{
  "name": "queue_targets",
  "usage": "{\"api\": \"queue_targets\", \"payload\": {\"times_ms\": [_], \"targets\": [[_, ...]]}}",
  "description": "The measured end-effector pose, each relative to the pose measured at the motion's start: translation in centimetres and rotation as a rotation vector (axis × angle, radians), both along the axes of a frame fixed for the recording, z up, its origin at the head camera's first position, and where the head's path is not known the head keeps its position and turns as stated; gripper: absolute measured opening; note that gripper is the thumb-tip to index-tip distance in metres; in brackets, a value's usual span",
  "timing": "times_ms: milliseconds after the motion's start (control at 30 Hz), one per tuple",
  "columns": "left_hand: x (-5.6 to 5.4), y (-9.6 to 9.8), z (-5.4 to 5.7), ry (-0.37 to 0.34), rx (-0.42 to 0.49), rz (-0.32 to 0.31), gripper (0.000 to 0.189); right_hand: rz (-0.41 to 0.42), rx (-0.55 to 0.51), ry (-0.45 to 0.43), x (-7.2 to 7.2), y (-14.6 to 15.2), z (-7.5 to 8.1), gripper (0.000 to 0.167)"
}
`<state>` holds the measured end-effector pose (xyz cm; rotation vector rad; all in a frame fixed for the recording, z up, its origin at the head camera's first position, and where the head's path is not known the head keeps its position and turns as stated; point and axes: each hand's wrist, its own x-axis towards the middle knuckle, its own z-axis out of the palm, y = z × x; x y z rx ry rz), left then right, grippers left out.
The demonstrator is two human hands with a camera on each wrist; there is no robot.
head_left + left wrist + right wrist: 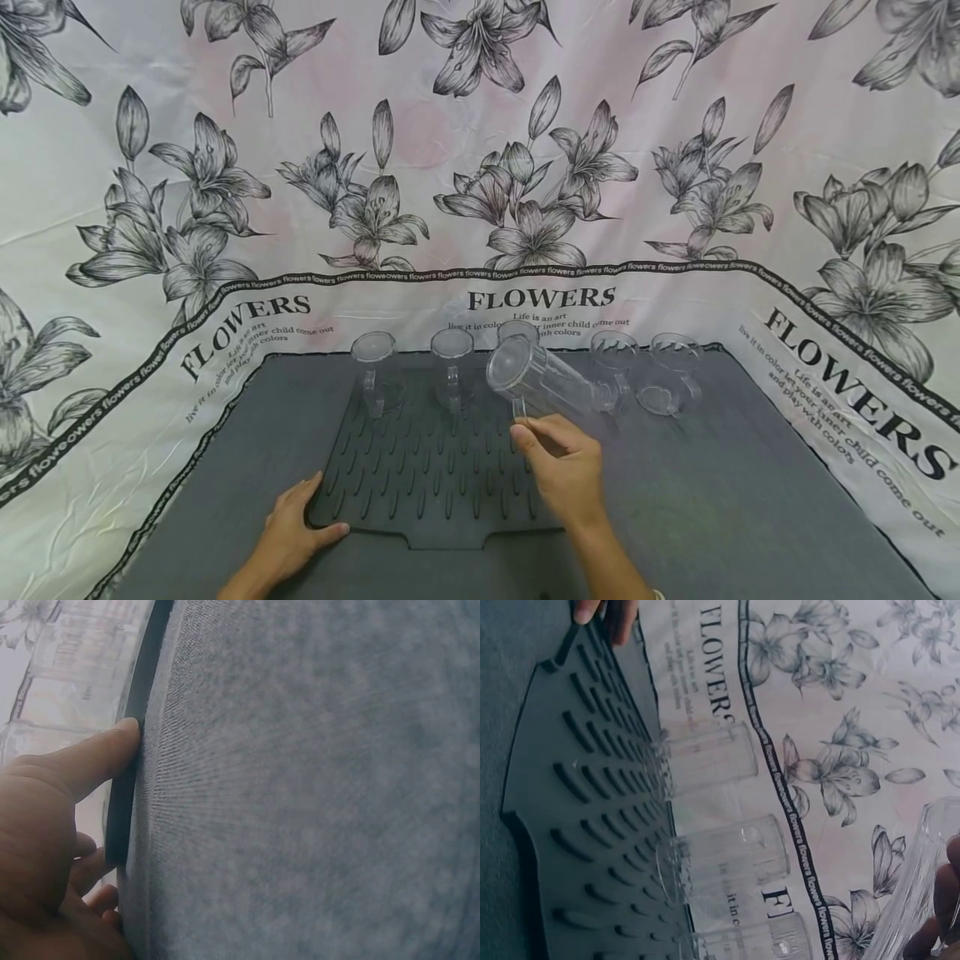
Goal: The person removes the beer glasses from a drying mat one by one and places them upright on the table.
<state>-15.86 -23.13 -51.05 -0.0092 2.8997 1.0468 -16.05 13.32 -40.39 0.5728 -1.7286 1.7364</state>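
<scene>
A clear mug (pixel 551 379) is held tilted above the right side of a black ridged drying mat (pixel 442 479). My right hand (pixel 566 471) pinches its handle between thumb and fingers, and one round end faces up and left. In the right wrist view, part of that mug (pixel 907 900) shows beside the fingers. My left hand (pixel 288 529) holds the mat's near left corner, thumb along the front edge and fingers at the side. The left wrist view shows the thumb on the mat's edge (pixel 127 780). Clear mugs (pixel 373 348) (pixel 452 343) (pixel 519 332) stand in a row at the mat's back.
Two more clear mugs (pixel 613 354) (pixel 675 358) stand on the grey tabletop (pixel 712 492) to the right of the mat. A flower-printed cloth (pixel 420 208) with lettering hangs behind the table and along both sides.
</scene>
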Motion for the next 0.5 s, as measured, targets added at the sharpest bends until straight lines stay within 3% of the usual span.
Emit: {"api": "queue_targets", "payload": {"times_ms": [333, 400, 500], "targets": [[0.0, 0.0, 0.2, -0.008, 0.005, 0.001, 0.103, -0.226, 0.271, 0.113, 1.7, -0.4, 3.0, 0.015], [0.0, 0.0, 0.2, -0.017, 0.004, 0.005, 0.104, -0.258, 0.29, 0.134, 1.7, -0.4, 3.0, 0.016], [0.0, 0.0, 0.1, -0.026, 0.003, 0.008, 0.105, -0.301, 0.316, 0.16, 0.7, 0.0, 1.5, 0.017]]}}
